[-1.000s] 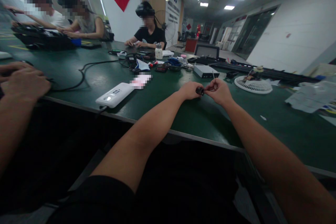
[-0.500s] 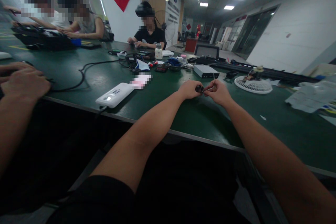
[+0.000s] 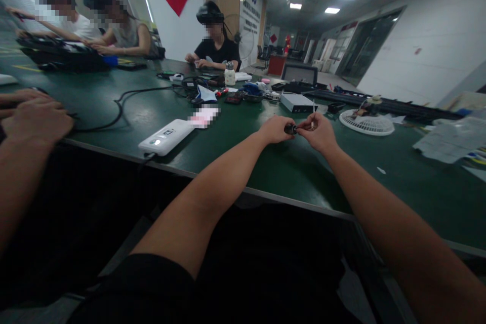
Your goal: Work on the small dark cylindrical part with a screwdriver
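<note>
Above the green table (image 3: 235,157), my left hand (image 3: 274,129) is closed round a small dark cylindrical part (image 3: 290,129) with a round end. My right hand (image 3: 318,131) meets it from the right, thumb and fingertips pinched together at the part's end. A thin light-coloured stick (image 3: 314,107) rises from between the right fingers; its lower end is hidden. Something small and brownish also shows in the right fingers, too small to name. Just beyond both hands lies a grey metal box (image 3: 298,103).
A white power bank (image 3: 167,136) with a cable lies left, near the table edge. A white fan grille (image 3: 366,122) sits right. Cables, a bottle (image 3: 230,75) and a bowl of blue cloth (image 3: 253,92) stand farther back. Another person's hands (image 3: 36,116) are at far left; several people sit opposite.
My right hand has shifted very slightly right and turned at the fingers, and the thin stick has moved a little right. My left hand stays nearly in place, the dark part slightly turned.
</note>
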Demonstrator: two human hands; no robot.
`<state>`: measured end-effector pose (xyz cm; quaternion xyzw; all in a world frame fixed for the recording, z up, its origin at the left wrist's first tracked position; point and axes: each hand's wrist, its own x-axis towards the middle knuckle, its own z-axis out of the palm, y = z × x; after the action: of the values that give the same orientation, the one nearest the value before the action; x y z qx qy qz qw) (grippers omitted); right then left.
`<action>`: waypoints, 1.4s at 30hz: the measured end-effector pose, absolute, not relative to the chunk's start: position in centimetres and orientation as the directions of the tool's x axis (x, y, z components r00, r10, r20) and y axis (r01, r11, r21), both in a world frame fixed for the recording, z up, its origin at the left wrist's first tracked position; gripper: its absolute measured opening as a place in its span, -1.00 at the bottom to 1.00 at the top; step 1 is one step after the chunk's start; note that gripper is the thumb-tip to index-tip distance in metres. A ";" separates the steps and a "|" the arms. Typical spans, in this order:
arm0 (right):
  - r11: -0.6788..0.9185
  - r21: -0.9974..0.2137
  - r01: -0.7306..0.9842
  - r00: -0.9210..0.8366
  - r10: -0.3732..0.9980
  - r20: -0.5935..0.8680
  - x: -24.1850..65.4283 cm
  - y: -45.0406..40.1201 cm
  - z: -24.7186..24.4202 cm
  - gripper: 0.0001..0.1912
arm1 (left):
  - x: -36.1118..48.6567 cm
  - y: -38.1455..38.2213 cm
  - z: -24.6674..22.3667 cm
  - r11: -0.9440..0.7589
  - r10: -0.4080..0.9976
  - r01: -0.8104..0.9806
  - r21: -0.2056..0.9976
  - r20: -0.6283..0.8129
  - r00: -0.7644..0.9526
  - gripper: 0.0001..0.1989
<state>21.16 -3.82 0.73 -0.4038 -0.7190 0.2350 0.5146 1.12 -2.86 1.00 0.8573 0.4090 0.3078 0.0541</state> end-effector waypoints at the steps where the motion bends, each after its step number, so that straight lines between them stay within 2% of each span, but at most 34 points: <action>1: 0.567 -0.740 0.363 -0.139 0.818 0.559 21.2 -3.9 0.8 -0.56 | 1.2 -2.9 1.1 -0.665 0.730 0.665 0.341 0.486 0.481 -0.61; 7: 0.557 -0.683 0.472 -0.162 0.816 0.555 21.5 -3.7 0.6 -0.58 | 1.2 -3.2 1.2 -0.686 0.713 0.655 0.317 0.472 0.518 -0.61; 13: 0.533 -0.747 0.397 -0.239 0.846 0.477 21.2 -3.6 0.1 -0.58 | 1.2 -3.0 1.1 -0.690 0.711 0.650 0.317 0.461 0.530 -0.61; 17: 0.529 -0.749 0.399 -0.252 0.848 0.466 21.1 -3.6 0.0 -0.55 | 1.2 -3.0 1.2 -0.678 0.723 0.666 0.311 0.448 0.526 -0.60; 30: 0.529 -0.549 0.647 -0.184 0.807 0.561 21.2 -4.9 1.3 -0.63 | 1.0 -3.1 1.2 -0.697 0.708 0.651 0.301 0.433 0.558 -0.59; 42: 0.520 -0.538 0.664 -0.203 0.817 0.540 21.3 -4.6 0.9 -0.62 | 1.2 -3.4 1.5 -0.740 0.667 0.623 0.255 0.404 0.626 -0.59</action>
<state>21.30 -4.57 0.87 -0.4811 -0.7698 0.0936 0.4090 1.18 -3.37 1.45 0.9006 0.3579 0.2424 0.0455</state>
